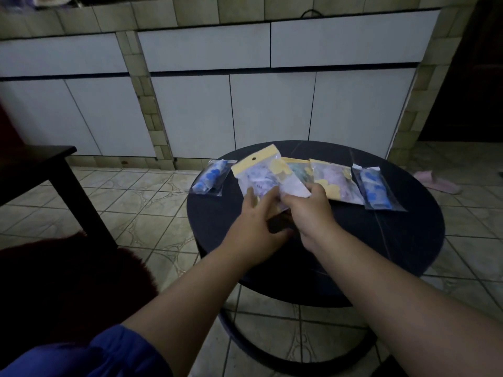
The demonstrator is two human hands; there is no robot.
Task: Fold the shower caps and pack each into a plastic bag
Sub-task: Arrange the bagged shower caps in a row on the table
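Both my hands meet over the round dark counter [394, 240]. My left hand [254, 224] has its fingers stretched up against the yellow-topped plastic bag [261, 170], while my right hand [309, 210] pinches that bag's lower corner with curled fingers. The white shower cap [258, 180] sits inside it, tilted up off the counter. Beside it lie two more yellow-topped bags [334, 183], overlapping, and a clear bag with a blue cap [375, 190] at the right. Another blue one [211, 176] rests at the left edge.
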